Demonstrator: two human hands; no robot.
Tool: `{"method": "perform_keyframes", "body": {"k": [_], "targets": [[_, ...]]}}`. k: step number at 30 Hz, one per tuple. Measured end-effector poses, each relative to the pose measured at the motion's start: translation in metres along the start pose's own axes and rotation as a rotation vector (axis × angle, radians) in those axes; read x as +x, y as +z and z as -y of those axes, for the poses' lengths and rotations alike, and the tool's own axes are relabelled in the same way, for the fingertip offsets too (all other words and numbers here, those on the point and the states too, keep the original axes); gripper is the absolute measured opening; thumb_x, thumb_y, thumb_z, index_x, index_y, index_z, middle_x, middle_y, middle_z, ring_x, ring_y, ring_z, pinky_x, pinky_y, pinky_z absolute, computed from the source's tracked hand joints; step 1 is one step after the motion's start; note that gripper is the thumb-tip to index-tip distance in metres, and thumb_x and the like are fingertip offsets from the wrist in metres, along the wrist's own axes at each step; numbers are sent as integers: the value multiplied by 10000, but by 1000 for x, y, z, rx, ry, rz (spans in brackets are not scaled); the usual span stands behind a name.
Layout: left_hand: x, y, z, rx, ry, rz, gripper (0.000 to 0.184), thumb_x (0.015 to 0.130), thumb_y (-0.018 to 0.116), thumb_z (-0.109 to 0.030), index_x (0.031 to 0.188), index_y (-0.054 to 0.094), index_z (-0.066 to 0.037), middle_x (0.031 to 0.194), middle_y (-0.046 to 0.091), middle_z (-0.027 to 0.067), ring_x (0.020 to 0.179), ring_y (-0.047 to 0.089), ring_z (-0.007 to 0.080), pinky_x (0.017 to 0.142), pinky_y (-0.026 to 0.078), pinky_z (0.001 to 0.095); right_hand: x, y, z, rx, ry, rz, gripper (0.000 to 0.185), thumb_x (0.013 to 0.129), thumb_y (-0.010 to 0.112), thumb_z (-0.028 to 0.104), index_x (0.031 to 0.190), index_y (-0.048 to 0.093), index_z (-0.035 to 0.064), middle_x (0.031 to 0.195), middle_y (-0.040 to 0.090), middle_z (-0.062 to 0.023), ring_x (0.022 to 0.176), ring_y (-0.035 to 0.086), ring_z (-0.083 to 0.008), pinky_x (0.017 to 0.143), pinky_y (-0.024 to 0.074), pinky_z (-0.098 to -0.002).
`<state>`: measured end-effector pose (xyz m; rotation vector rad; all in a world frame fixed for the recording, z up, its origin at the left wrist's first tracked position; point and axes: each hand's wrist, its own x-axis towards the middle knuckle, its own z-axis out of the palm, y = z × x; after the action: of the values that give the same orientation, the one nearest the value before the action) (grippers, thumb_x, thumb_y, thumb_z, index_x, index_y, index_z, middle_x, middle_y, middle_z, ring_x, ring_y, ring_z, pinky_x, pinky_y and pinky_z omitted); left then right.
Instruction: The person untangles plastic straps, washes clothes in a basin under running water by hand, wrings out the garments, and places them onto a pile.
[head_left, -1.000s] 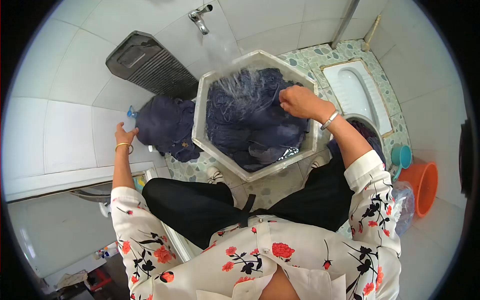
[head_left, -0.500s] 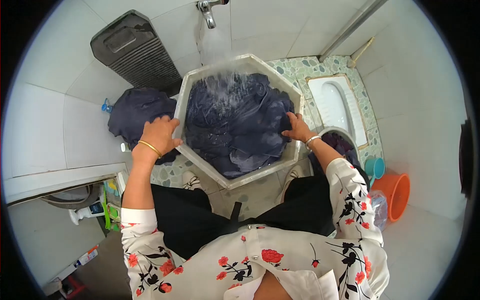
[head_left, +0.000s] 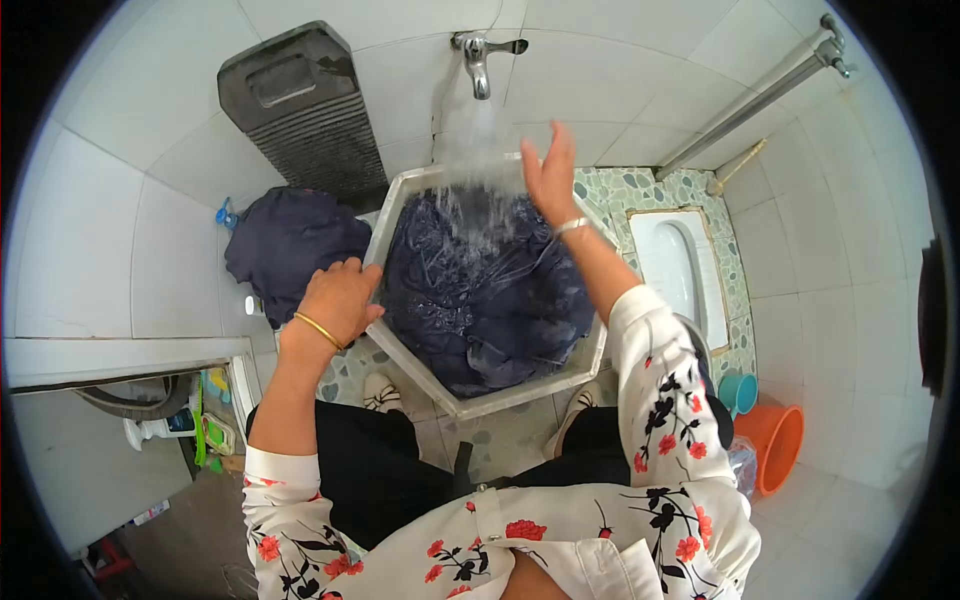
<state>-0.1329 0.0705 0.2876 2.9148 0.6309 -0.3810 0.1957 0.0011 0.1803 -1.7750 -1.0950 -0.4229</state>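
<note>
Dark blue wet clothes (head_left: 490, 310) fill a whitish hexagonal basin (head_left: 535, 393) on the floor. Water pours onto them from a chrome tap (head_left: 480, 75) on the wall. My left hand (head_left: 338, 300), with a gold bangle, grips the basin's left rim, thumb and fingers at its corner. Raised above the far right rim, my right hand (head_left: 553, 180) is open and slightly blurred. Its fingers point toward the tap, touching nothing. A silver bracelet (head_left: 572, 226) circles that wrist.
A black washboard (head_left: 300, 110) leans on the wall at the left, with a dark clothing pile (head_left: 290, 245) below. To the right are a squat toilet (head_left: 680, 265), a teal scoop (head_left: 738, 393) and an orange bucket (head_left: 775, 445). A metal pipe (head_left: 745, 115) slants along the wall.
My right hand has left the basin's right side and risen up and across toward the tap. My left hand stays at the left rim. The view has tilted upward, showing more of the tap.
</note>
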Motion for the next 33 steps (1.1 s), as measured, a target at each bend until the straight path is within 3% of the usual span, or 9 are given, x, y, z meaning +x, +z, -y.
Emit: {"method": "perform_keyframes", "body": {"k": [5,7,12,14,18,20,24,31,33], "targets": [[-2,-2,1,4,-18,-22,417,717,697,-196,1066,504,-74,924,533,106,926,544,301,792,440,400,98,-21,48,208,-91,-78,527,805,563,161,1228,348,-65,1131,469,-269,1041,472,-364,916,379,-420],[-4,-1,1,-18,-21,-27,417,715,699,-196,1062,504,-73,922,530,105,933,541,296,791,440,403,114,-26,52,218,-91,131,437,820,586,129,1205,431,-6,1142,536,-183,990,567,-251,797,488,-333],[-8,-3,0,-47,-19,-18,415,725,691,-184,1077,503,-70,942,529,107,953,530,292,813,428,403,90,-27,54,416,58,-95,354,802,607,123,1117,507,-2,993,609,-137,899,598,-193,761,498,-314],[-10,-6,-3,-50,-22,-5,426,722,692,-181,1086,502,-68,947,528,108,952,529,294,815,425,403,52,-18,12,204,202,384,495,737,645,194,1152,475,-15,1028,541,-222,1019,510,-343,909,408,-398],[-14,-5,-9,-51,10,-8,453,708,698,-175,1102,500,-67,948,527,111,937,526,300,806,422,400,-71,17,-44,55,-10,733,619,674,720,274,1199,488,41,1214,448,-263,1131,439,-398,962,376,-425],[-17,-6,-13,-72,10,-6,453,703,700,-171,1096,500,-68,944,525,110,930,525,299,800,423,398,-122,31,-53,-27,134,895,791,608,793,342,1280,435,124,1290,352,-288,1180,361,-457,975,357,-452],[-10,0,-15,-66,36,7,448,693,705,-164,1081,501,-72,931,524,107,912,524,295,787,424,396,-157,42,-14,-411,232,1114,798,595,785,382,1287,425,215,1360,313,-198,1205,342,-436,930,375,-521],[-5,1,-8,-104,52,-34,425,694,703,-154,1063,508,-70,912,524,107,907,526,290,778,425,397,-170,24,-14,-314,279,1052,484,544,779,333,926,592,104,978,591,-104,1024,504,-299,806,433,-456],[-7,0,-6,-65,24,14,404,697,702,-157,1040,511,-64,911,526,107,917,528,287,779,424,395,-180,7,-10,-182,296,905,441,521,774,293,855,569,91,840,610,-119,835,569,-320,715,460,-403]]}}
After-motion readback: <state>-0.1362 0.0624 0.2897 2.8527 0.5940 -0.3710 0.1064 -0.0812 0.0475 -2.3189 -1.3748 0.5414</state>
